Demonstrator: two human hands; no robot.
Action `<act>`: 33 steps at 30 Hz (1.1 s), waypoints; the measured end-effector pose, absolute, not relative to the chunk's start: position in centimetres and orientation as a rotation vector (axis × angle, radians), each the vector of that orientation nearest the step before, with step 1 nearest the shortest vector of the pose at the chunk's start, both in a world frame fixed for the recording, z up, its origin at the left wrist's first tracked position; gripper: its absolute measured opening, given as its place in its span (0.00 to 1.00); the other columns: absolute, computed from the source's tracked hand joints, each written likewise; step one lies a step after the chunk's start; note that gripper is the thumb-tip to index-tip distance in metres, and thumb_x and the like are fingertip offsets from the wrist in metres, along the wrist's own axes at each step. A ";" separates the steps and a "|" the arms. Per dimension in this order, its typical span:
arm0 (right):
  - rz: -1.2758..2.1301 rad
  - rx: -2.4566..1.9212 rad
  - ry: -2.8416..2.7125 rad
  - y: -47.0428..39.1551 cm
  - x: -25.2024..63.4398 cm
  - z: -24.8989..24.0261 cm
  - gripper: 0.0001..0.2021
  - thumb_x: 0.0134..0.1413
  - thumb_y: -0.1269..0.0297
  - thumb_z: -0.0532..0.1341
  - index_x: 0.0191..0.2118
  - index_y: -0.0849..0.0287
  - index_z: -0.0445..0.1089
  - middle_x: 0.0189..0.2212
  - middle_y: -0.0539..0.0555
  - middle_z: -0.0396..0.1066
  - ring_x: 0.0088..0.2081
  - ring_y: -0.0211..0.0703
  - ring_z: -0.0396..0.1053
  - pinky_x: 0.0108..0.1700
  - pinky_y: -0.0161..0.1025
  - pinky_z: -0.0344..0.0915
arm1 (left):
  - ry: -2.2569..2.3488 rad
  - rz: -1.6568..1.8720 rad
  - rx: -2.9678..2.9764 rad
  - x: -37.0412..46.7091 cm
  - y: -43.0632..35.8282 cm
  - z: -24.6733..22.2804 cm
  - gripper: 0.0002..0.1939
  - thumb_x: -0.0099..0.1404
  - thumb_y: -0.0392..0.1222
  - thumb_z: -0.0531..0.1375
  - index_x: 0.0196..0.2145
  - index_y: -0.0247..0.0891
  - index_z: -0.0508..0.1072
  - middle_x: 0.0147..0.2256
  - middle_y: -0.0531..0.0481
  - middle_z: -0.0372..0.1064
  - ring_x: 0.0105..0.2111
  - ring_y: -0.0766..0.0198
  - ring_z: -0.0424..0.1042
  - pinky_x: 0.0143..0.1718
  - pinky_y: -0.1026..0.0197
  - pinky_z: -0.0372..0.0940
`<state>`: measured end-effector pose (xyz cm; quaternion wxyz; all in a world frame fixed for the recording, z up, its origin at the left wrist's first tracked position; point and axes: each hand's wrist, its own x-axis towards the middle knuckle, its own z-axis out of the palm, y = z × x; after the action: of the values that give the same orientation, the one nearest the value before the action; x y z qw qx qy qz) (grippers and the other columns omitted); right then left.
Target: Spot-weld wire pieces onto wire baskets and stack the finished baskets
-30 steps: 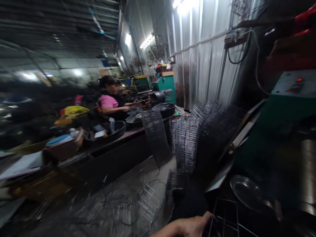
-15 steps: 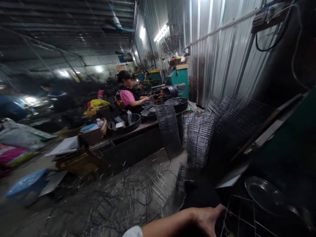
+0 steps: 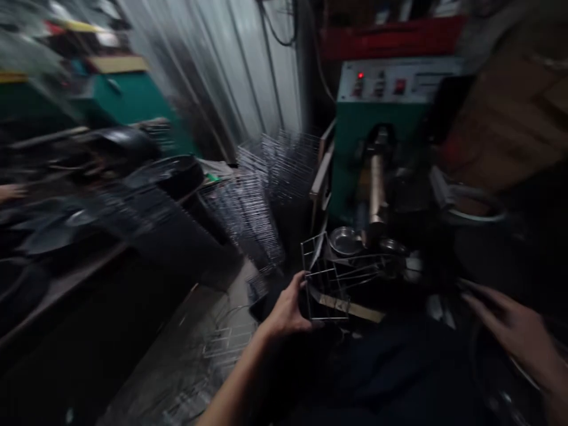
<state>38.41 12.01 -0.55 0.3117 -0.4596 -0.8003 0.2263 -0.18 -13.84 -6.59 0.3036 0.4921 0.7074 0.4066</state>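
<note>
Stacks of wire grids [image 3: 261, 195] lean against the corrugated wall at left; the left hand [image 3: 288, 307] grips the corner of a wire rack [image 3: 328, 284] lying before the green machine [image 3: 377, 142]; a metal dish [image 3: 344, 239] sits just behind; the right hand [image 3: 515, 331] hovers open, blurred, holding nothing.

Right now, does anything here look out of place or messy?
Yes: loose wire pieces lie scattered on the floor beside the left hand, which grips a wire rack. The picture is too blurred to judge damage.
</note>
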 end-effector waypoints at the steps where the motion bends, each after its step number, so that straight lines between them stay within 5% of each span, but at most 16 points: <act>1: 0.567 -1.089 -2.226 11.6 37.8 -0.3 0.22 0.64 0.42 0.62 0.48 0.53 0.80 0.46 0.63 0.78 0.48 0.58 0.76 0.52 0.52 0.73 | 1.885 1.063 1.317 -0.3 -13.6 -6.4 0.59 0.45 0.45 0.76 0.67 0.42 0.49 0.64 0.35 0.65 0.64 0.41 0.68 0.64 0.42 0.64; 4: 0.459 -0.680 -2.450 10.4 33.4 0.8 0.17 0.71 0.55 0.56 0.57 0.53 0.75 0.50 0.56 0.78 0.51 0.53 0.76 0.55 0.51 0.71 | 1.908 1.023 1.329 -0.4 -13.1 -6.5 0.58 0.47 0.45 0.75 0.67 0.42 0.47 0.65 0.34 0.63 0.64 0.41 0.67 0.64 0.41 0.64; 11: 0.325 -0.413 -2.701 10.2 25.6 0.5 0.15 0.70 0.73 0.55 0.53 0.55 0.76 0.48 0.57 0.79 0.55 0.54 0.71 0.58 0.56 0.62 | 1.919 0.899 1.347 -0.3 -12.1 -7.2 0.59 0.46 0.44 0.74 0.67 0.41 0.47 0.63 0.33 0.65 0.64 0.38 0.67 0.62 0.40 0.65; 21: 0.280 -0.362 -2.784 12.1 24.4 -3.3 0.21 0.66 0.79 0.56 0.60 0.56 0.69 0.51 0.58 0.78 0.60 0.54 0.68 0.65 0.64 0.47 | 1.783 0.935 1.362 -1.8 -11.1 -7.5 0.54 0.47 0.44 0.73 0.65 0.45 0.48 0.59 0.38 0.71 0.61 0.41 0.71 0.60 0.41 0.68; 33: 0.307 -0.272 -2.611 12.9 22.8 -3.1 0.15 0.67 0.76 0.61 0.55 0.53 0.71 0.47 0.55 0.79 0.56 0.50 0.71 0.64 0.58 0.47 | 1.834 0.855 1.441 -5.0 -10.2 -10.5 0.61 0.44 0.39 0.74 0.67 0.47 0.42 0.63 0.32 0.65 0.64 0.38 0.67 0.63 0.35 0.64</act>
<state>22.80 12.91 -3.07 0.2467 -0.0996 -0.9573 0.1127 -5.04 -10.17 -10.47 0.3228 0.5489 0.6989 0.3258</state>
